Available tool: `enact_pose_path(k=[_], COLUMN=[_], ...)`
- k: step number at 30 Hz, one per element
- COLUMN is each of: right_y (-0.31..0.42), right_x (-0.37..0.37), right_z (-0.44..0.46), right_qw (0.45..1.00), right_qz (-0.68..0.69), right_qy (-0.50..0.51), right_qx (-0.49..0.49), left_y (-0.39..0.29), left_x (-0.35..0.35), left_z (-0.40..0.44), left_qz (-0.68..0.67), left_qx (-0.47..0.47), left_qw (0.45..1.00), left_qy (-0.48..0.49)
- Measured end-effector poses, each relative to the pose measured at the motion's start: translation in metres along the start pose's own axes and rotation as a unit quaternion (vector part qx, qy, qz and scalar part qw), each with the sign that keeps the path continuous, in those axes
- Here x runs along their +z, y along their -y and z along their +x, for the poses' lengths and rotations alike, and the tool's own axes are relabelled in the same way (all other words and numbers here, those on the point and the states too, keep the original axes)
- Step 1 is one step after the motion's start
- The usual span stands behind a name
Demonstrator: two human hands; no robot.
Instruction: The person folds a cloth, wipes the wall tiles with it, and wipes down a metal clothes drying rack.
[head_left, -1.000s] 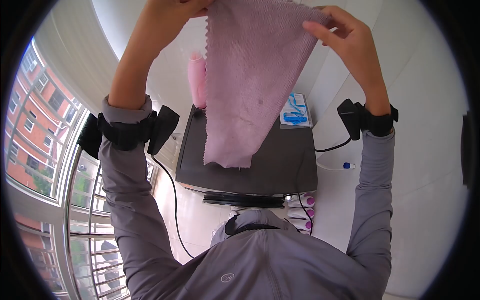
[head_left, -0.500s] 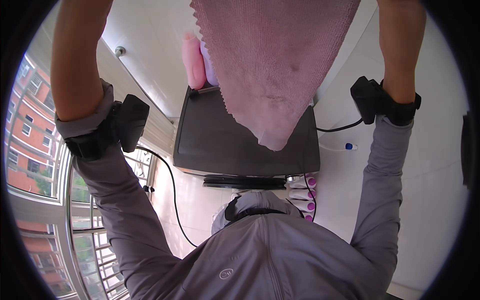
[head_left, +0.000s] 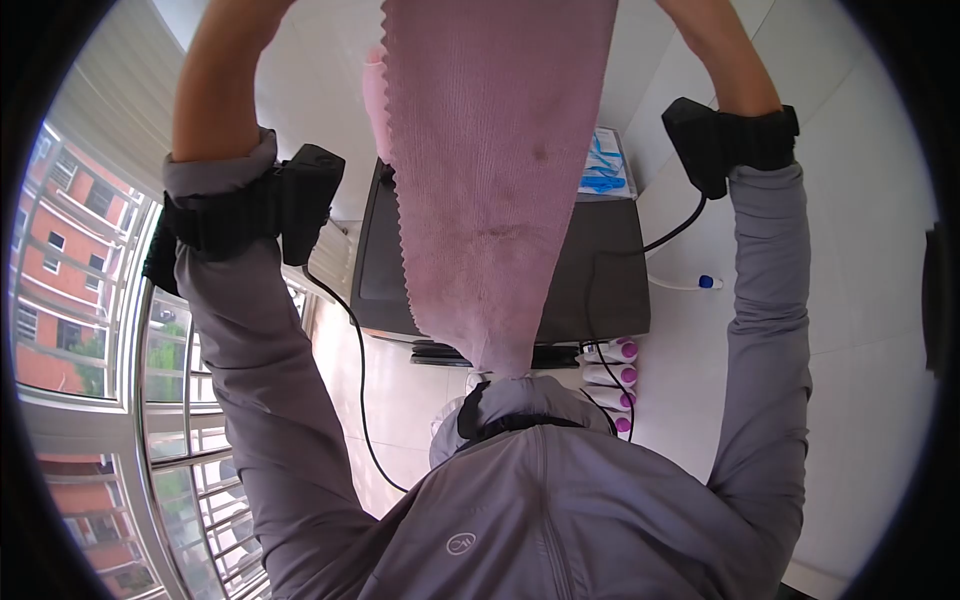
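A pink cleaning cloth (head_left: 490,170) with a scalloped left edge hangs down from the top of the view, with dark stains on its lower half. Its narrow lower end falls in front of a dark box-like appliance (head_left: 380,285). Both my forearms reach up on either side of the cloth. My left hand and my right hand lie beyond the top edge, so their fingers and whatever they hold are hidden. Each forearm wears a black strapped device with a cable.
A pink bottle (head_left: 377,105) stands behind the appliance, partly covered by the cloth. At its back right lies a blue-and-white packet (head_left: 605,165). Several white bottles with magenta caps (head_left: 625,375) line the floor. A barred window (head_left: 150,350) is on the left; a blue-tipped hose (head_left: 708,282) is right.
The cloth has dropped lower and swung left, looking narrower. Both forearms have moved inward toward each other. The blue-and-white packet has come into sight.
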State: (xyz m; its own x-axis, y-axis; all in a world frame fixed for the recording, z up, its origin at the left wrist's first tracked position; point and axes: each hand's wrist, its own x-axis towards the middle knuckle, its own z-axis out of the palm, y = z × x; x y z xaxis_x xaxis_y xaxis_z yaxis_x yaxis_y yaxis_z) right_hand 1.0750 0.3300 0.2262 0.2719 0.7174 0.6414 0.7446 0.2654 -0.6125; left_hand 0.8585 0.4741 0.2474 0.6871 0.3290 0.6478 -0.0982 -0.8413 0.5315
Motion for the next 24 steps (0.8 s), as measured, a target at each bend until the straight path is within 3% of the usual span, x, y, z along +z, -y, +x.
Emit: enact_pose_path(k=[1, 2, 3, 5, 8, 11, 15, 17, 19, 21, 24], right_y=[-0.028, -0.061, -0.096, -0.16, -0.195, -0.201, -0.183, -0.164, -0.151, -0.137, -0.127], right_x=[0.01, 0.014, 0.029, 0.063, 0.09, 0.105, 0.11, 0.12, 0.133, 0.137, 0.144], right_z=[0.0, 0.013, 0.013, 0.001, -0.009, -0.028, -0.081, -0.121, -0.162, -0.201, -0.249], right_qw=[0.998, 0.989, 0.993, 0.997, 0.982, 0.984, 0.984, 0.976, 0.976, 0.965, 0.948], right_qz=[0.055, -0.006, -0.006, -0.005, -0.082, -0.119, -0.015, -0.031, -0.084, -0.105, -0.08], right_qy=[0.034, 0.11, 0.097, 0.07, 0.149, 0.133, 0.167, 0.194, 0.196, 0.239, 0.308], right_qx=[-0.012, 0.103, 0.074, 0.021, 0.08, 0.009, 0.064, 0.094, 0.036, 0.019, 0.017], left_y=[0.017, 0.076, 0.133, 0.156, 0.198, 0.214, 0.202, 0.189, 0.162, 0.16, 0.135], left_x=[0.004, 0.01, 0.022, 0.055, 0.09, 0.106, 0.112, 0.119, 0.129, 0.138, 0.14], left_z=[0.0, 0.008, 0.01, -0.006, -0.023, -0.046, -0.105, -0.15, -0.191, -0.238, -0.286], left_qz=[-0.016, -0.009, -0.003, -0.059, -0.02, -0.011, -0.065, -0.031, -0.043, -0.012, -0.02], left_qx=[-0.057, -0.045, -0.035, -0.091, -0.139, -0.127, -0.176, -0.216, -0.221, -0.142, -0.172], left_qw=[0.996, 0.997, 0.997, 0.991, 0.988, 0.991, 0.981, 0.972, 0.968, 0.978, 0.965], left_qy=[0.066, 0.063, 0.062, 0.079, 0.064, 0.042, 0.048, 0.082, 0.111, 0.149, 0.195])
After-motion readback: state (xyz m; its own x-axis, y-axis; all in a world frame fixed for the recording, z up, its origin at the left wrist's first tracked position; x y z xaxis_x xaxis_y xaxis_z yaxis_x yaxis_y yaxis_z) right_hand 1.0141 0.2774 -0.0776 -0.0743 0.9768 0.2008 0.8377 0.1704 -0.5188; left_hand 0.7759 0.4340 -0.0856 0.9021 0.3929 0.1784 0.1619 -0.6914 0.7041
